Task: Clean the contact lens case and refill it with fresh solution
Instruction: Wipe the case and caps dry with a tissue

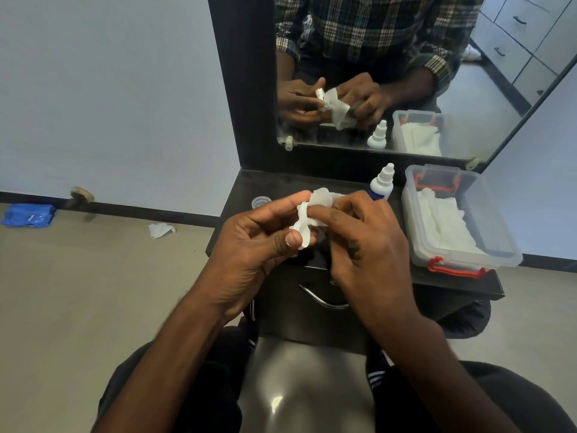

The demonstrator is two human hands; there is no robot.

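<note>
Two hands work above the table [452, 281]: the left hand [249, 245] clamps its grip on the one white lens case [301, 225], the right hand [365, 242] pinches one tissue [321, 198] into it. Wiping looks underway; refilling remains, I judge. One solution bottle [381, 184], one loose cap [261, 202], one tissue box [462, 245] wait.

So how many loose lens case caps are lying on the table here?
1: a clear cap on the table at its back left, beside the left hand. Another may be hidden behind the hands.
</note>
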